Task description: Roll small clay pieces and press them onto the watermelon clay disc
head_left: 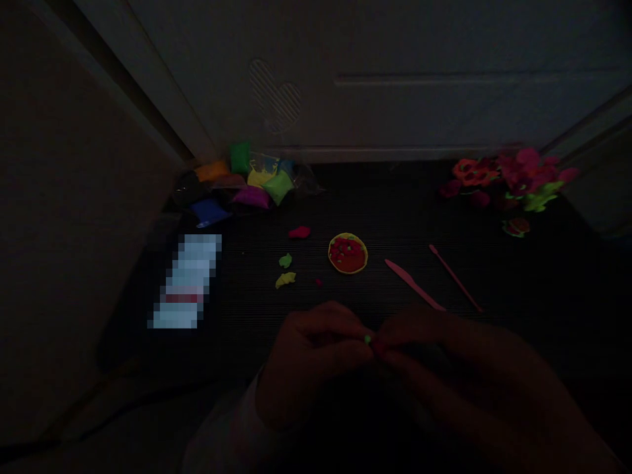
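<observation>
Close together over the front of the dark table, both hands pinch with thumb and fingers. My left hand (316, 355) is closed on a tiny bit of green clay (367, 339). Right against it, my right hand (444, 362) pinches a small piece of red clay (378, 347), mostly covered by the fingertips. Beyond the hands lies a round clay disc (348, 258) with a yellow rim, a red-orange middle and red and green bits on it. To its left are lumps of red clay (299, 232), green clay (285, 261) and yellow clay (285, 280), plus a red crumb (318, 282).
A pink plastic knife (413, 284) and a thin pink stick tool (455, 278) lie at right. Colourful clay packets (251, 196) sit at back left, near a lit phone (186, 283). Clay flowers (523, 174) stand at back right beside a small clay piece (516, 228).
</observation>
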Available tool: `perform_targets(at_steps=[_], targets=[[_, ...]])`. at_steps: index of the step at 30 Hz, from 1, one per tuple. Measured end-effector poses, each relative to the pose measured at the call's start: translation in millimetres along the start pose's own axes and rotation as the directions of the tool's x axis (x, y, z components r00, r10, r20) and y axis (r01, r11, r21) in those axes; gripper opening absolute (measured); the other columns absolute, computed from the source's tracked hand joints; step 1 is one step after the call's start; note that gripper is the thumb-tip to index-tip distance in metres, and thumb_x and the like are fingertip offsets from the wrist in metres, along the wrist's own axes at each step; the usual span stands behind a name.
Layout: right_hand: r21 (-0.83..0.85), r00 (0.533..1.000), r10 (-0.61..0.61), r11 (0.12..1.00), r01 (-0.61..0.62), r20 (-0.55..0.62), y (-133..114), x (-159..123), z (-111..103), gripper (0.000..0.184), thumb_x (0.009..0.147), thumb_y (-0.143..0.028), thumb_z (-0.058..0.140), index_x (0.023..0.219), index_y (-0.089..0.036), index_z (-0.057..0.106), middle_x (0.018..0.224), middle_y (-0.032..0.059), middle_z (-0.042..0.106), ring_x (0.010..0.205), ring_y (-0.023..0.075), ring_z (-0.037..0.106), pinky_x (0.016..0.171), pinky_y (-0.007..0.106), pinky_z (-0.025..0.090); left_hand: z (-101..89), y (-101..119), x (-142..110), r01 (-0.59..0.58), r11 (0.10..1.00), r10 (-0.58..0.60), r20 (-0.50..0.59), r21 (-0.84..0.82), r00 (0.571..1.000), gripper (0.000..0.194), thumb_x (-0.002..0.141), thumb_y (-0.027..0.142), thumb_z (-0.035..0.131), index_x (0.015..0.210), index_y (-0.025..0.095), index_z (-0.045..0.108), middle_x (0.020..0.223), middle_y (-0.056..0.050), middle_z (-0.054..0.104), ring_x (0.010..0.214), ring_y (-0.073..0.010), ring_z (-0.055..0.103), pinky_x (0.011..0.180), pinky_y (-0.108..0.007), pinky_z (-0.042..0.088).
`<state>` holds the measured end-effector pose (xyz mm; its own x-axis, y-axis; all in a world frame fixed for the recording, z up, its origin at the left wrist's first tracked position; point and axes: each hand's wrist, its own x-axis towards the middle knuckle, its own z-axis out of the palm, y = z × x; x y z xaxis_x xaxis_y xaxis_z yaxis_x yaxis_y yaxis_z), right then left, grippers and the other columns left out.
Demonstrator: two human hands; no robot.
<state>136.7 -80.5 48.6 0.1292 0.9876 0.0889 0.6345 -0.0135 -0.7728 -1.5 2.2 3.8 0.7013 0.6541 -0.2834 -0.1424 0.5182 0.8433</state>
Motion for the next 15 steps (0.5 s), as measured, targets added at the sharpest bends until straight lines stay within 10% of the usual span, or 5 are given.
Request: perform_targets(at_steps=[15], targets=[[-0.004, 1.0, -0.006, 1.0, 0.006, -0.014, -2.7, -1.2, -0.1, 0.015, 0.072, -0.02, 0.056, 0.084, -0.028, 0.056, 0.074, -0.0067, 0.064, 0.062, 0.0081, 0.061, 0.051, 0.013, 0.048, -1.6, -1.0, -0.9, -0.114, 0.992, 0.111, 0.064, 0.052, 0.992, 0.006, 0.06, 0.024, 0.069, 0.065, 0.028, 0.069, 0.064, 0.0, 0.057, 0.066, -0.0138, 0.051, 0.064, -0.028, 0.039]])
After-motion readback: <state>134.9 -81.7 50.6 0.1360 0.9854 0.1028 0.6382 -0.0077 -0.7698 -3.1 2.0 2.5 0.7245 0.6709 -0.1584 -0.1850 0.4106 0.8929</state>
